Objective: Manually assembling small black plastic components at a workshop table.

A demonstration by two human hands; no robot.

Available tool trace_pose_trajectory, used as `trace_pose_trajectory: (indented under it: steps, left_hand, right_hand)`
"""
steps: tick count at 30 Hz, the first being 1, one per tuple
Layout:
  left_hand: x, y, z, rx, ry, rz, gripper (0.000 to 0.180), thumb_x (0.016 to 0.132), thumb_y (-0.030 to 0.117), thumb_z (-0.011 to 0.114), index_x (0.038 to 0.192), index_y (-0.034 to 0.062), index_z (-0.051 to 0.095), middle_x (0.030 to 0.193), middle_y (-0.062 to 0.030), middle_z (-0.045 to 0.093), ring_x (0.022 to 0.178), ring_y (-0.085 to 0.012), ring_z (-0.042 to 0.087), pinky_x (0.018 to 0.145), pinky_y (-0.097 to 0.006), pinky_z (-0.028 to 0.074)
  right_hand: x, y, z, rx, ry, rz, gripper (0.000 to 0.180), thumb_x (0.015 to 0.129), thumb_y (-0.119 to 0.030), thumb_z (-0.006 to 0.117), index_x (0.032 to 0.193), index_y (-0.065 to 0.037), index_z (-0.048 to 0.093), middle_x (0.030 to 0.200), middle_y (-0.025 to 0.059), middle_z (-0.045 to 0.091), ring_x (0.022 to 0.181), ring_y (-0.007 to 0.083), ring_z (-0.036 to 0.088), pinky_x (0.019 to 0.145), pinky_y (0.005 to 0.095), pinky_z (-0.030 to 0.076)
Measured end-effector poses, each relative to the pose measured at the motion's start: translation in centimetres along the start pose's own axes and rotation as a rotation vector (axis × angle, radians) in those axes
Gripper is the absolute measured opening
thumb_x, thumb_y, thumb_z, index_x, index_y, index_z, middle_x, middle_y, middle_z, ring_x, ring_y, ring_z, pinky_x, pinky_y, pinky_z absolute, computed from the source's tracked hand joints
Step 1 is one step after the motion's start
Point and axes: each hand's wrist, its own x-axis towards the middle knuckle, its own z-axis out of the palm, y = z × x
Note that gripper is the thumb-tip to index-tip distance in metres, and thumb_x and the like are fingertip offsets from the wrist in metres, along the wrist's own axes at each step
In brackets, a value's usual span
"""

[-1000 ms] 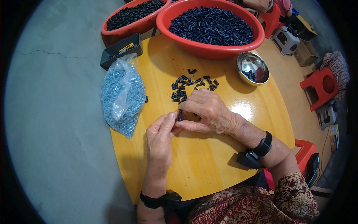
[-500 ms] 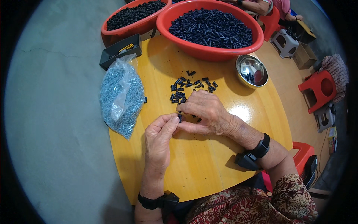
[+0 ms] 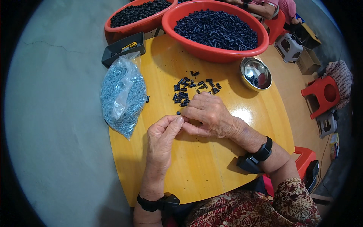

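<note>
My left hand [image 3: 160,138] pinches a small black plastic part [image 3: 178,112] between thumb and forefinger; only its round end shows above the fingertips. My right hand [image 3: 207,115] is closed, its fingers curled and its fingertips meeting the left thumb. Whatever those right fingers grip is hidden behind them. Just beyond the hands lies a loose group of short black plastic pieces [image 3: 183,96] on the yellow table [image 3: 204,166]; the right hand covers some of the area beside them.
A large red basin [image 3: 211,55] full of black pieces stands at the back, with another red basin [image 3: 113,30] behind left. A metal bowl [image 3: 258,68] sits right. At left are a clear bag of screws [image 3: 123,94] and a dark tray [image 3: 113,51]. Stools [image 3: 328,90] stand right; another person's arm [image 3: 261,9] shows far off.
The black part has turned between my fingers, so its round end now faces up instead of its side. My right fingers have curled in closer to the left thumb.
</note>
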Motion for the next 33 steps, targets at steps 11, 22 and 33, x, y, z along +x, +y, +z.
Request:
trace_pose_trajectory:
  steps: [11,22,33]
  left_hand:
    - [1.3,0.2,-1.4,0.554,0.426,0.257,0.016,0.089,0.01,0.065,0.102,0.0,0.068,0.092,-0.0073,0.068,0.081,-0.0139,0.063,0.077,-0.027,0.048]
    - [3.4,-1.4,-0.7,1.285,0.267,0.602,0.016,0.077,0.004,0.071,0.093,0.0016,0.07,0.094,-0.0068,0.066,0.09,-0.0218,0.062,0.081,-0.032,0.049]
    - [1.3,-0.9,-0.1,-0.104,0.172,0.028,0.019,0.093,0.01,0.062,0.107,-0.0029,0.062,0.095,-0.0076,0.067,0.088,-0.0119,0.062,0.084,-0.024,0.048]
  right_hand:
    - [-0.2,1.7,-0.7,0.116,0.088,0.213,0.008,0.077,-0.003,0.071,0.081,0.0,0.065,0.076,0.0119,0.065,0.069,0.0279,0.062,0.065,0.0375,0.049]
    - [-0.6,2.3,0.1,0.141,0.102,0.24,0.009,0.078,-0.006,0.071,0.081,0.0,0.065,0.075,0.0115,0.065,0.068,0.0281,0.062,0.063,0.0371,0.05]
    - [-0.3,1.0,0.0,0.21,0.093,0.15,0.037,0.074,-0.02,0.078,0.104,-0.004,0.065,0.075,0.0073,0.06,0.071,0.0242,0.06,0.066,0.0357,0.049]
